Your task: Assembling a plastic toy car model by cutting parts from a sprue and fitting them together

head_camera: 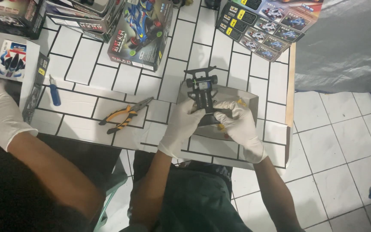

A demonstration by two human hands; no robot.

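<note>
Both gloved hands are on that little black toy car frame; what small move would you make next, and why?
Probably steady the car frame with the left hand while the right hand presses at its rear end. Both hands already grip the near end, over the grey tray, and the pliers lie unused.

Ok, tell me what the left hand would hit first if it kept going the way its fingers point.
The left hand points up the table, gripping the black toy car chassis. Beyond the chassis, probably the blue toy car box, though depth is unclear.
</note>
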